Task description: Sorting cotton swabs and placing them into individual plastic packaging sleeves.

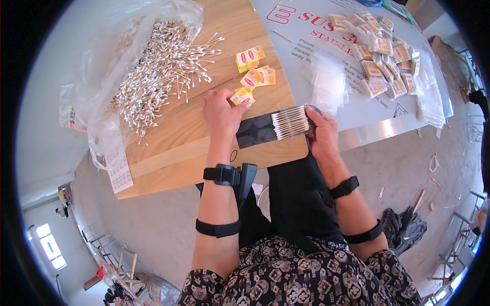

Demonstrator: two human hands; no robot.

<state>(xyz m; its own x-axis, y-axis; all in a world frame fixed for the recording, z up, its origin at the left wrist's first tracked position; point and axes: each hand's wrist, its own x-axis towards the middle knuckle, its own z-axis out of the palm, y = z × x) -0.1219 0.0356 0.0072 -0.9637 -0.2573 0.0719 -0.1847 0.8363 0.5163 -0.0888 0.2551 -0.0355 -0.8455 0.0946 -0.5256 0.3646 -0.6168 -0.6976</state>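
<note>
My left hand (223, 113) is at the wooden table, thumb and fingers closed about the nearest yellow printed card (242, 95). Two more small groups of yellow cards (259, 76) lie just beyond it. My right hand (323, 133) grips the right end of a flat black strip (255, 130), thumb on top. A row of cotton swabs (290, 122), side by side in what looks like a clear sleeve, lies across this strip near my right thumb. The strip's left part is bare and reaches toward my left wrist.
A large heap of loose cotton swabs (153, 76) spills from a clear plastic bag (104, 76) at left. On the metal-sheet surface (286, 20) at right are clear empty sleeves (327, 76) and a pile of filled swab packs (380, 56). The table's near edge is above my lap.
</note>
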